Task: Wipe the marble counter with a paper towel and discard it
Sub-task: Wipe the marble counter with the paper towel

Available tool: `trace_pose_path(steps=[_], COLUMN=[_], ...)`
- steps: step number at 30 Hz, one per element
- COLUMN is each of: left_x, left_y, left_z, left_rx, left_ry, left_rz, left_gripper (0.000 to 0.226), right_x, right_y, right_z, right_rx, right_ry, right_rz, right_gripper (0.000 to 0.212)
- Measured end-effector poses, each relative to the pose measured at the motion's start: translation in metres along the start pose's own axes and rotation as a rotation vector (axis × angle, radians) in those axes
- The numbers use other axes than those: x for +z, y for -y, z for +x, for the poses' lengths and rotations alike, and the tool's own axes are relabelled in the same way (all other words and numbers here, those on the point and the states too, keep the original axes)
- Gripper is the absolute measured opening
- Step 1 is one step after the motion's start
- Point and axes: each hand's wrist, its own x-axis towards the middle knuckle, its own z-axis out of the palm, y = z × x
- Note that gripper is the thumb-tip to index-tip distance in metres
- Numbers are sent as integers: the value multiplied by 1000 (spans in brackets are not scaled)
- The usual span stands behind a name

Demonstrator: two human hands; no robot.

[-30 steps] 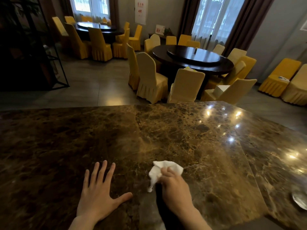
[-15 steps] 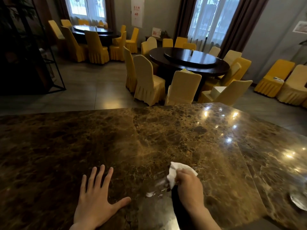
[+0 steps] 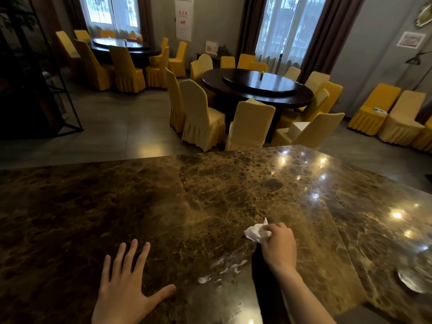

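A glossy brown marble counter fills the lower half of the head view. My right hand presses a crumpled white paper towel onto the marble, right of centre, fingers closed around it. Pale wet smears streak the surface just behind and left of that hand. My left hand lies flat on the counter near the front edge, fingers spread, holding nothing.
Beyond the counter's far edge stand chairs in yellow covers around a dark round table. A second round table is at the back left. A dark metal shelf frame stands at left. Something shiny lies at the counter's right.
My right hand has slid the paper towel to the right and away from me, leaving wet smears behind it. My left hand has stayed flat in place.
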Motion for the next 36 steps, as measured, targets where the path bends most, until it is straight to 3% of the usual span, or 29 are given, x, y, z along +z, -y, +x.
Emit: trace_pose_path(steps=[3,10,12,16,18,22,26,28,30,33,36], left_x=[-2,-5,-7,-10,-11,-11,-9,-9,-7,-5,-3], left_y=[-3,1,1,0,-1,-1,-1,0,0,1,2], left_z=[1,-2,-3,-4,-4,-2,0,1,2,3,4], left_rx=[7,-6,-12,-10,-13,-10,-13,-19,-22,-20,-21], left_ry=[14,40,51,62,68,70,72,73,75,75,78], left_rz=[7,10,5,7,5,24,29,23,13,-2,0], left_gripper=[132,133,135,136,137,138,138,138,138,139,139], right_x=[1,22,13,-1,7,19,11,4,-4,-14,-3], right_y=[-2,36,22,3,16,34,27,21,9,-14,-15], right_z=[-7,-59,-46,-20,-27,-54,-48,-34,-13,12,5], right_rx=[-54,-598,-504,-93,-131,-380,-489,-454,-303,-82,-81], right_ry=[77,277,276,97,79,153,253,272,174,-9,28], right_rz=[-103,-128,-118,-107,-85,47,11,-43,-55,-47,-134], right_gripper=[27,16,13,11,15,17,20,11,8,19,11])
